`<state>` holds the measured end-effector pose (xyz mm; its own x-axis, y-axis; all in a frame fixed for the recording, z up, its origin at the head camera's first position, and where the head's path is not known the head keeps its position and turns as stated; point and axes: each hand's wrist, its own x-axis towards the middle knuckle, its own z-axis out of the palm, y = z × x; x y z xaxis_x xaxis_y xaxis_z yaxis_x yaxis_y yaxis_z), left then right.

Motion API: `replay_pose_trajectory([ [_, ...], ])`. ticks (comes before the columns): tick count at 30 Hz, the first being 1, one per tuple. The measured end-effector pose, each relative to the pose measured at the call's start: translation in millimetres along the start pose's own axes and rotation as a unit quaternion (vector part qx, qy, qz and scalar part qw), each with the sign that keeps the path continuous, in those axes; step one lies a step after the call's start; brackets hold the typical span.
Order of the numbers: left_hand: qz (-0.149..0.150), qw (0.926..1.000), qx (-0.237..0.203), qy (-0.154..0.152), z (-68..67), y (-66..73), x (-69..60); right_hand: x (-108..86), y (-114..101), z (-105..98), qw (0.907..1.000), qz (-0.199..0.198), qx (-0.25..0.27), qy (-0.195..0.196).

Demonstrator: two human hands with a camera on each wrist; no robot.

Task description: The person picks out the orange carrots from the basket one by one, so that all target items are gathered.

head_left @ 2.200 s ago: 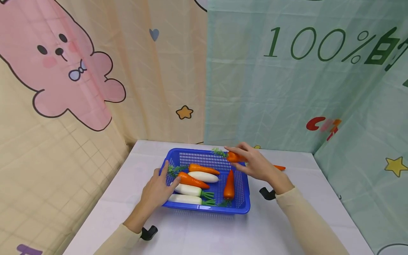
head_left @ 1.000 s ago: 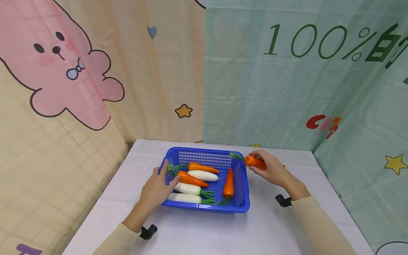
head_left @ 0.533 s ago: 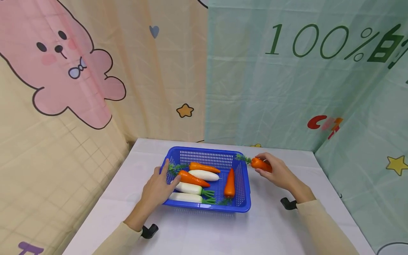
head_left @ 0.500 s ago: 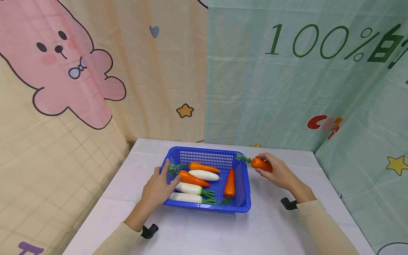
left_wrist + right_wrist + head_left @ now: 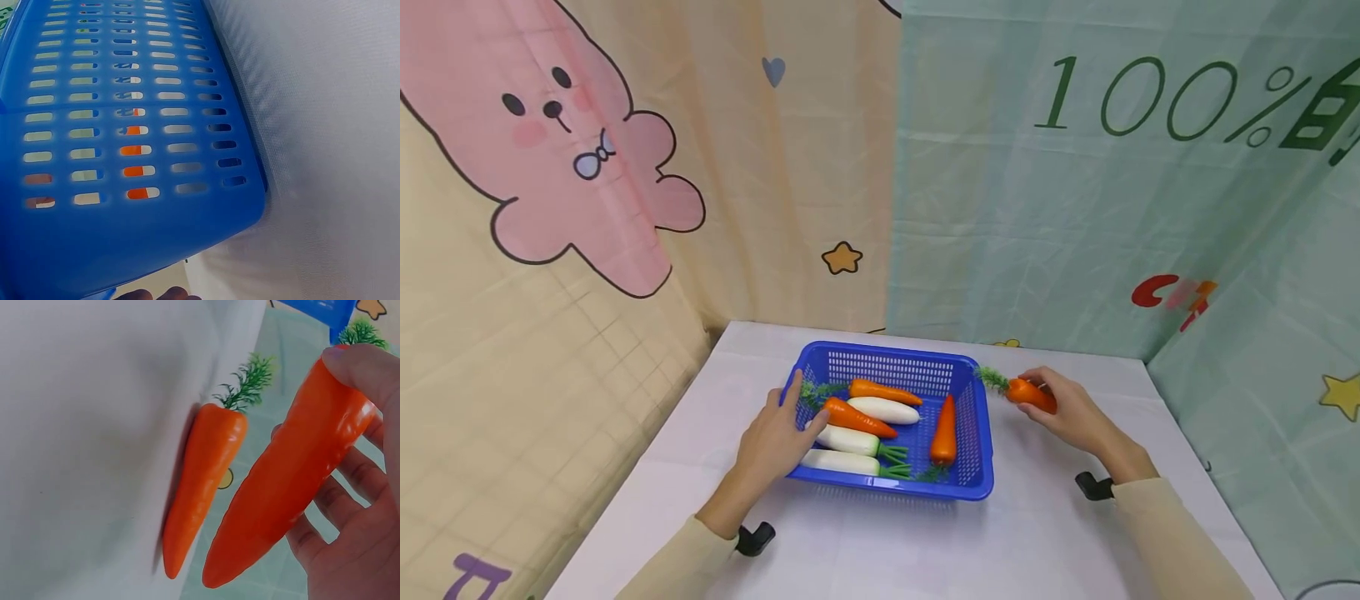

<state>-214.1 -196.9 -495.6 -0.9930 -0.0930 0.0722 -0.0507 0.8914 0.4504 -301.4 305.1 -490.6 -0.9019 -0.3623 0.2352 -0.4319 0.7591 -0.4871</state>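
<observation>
A blue plastic basket stands mid-table, with carrots and white radishes in it. My left hand rests on its left rim, fingers spread, thumb reaching over the inside. In the left wrist view the basket wall fills much of the picture. Just right of the basket, my right hand holds an orange carrot by its thick end, its green leaves pointing at the basket. Another carrot lies on the table close by in the right wrist view; in the head view the hand hides it.
Inside the basket, a carrot stands apart at the right, and two carrots lie among three white radishes at the left. A white cloth covers the table. Printed curtains hang behind and beside it.
My right hand has carried the carrot from over the basket's back right corner to the table on the right, and lower. The left hand and the basket hold their place.
</observation>
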Motion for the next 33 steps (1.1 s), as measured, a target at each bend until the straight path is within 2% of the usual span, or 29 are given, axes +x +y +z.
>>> replay_pose_trajectory([
  [8,-0.001,1.0,-0.002,-0.004,0.1,1.3,2.7,-0.4,14,1,0.9998,0.018,0.004,-0.012],
  [17,-0.004,1.0,-0.001,-0.004,0.2,-0.3,3.1,-0.7,22,1,0.9996,0.026,-0.006,-0.012],
  [24,-0.002,1.0,-0.004,-0.002,-0.2,-0.7,2.5,-2.3,26,0,0.9988,0.035,-0.015,-0.03],
  [33,-0.001,1.0,-0.007,-0.003,0.3,0.1,2.3,-4.2,27,1,0.9987,0.019,-0.034,-0.034],
])
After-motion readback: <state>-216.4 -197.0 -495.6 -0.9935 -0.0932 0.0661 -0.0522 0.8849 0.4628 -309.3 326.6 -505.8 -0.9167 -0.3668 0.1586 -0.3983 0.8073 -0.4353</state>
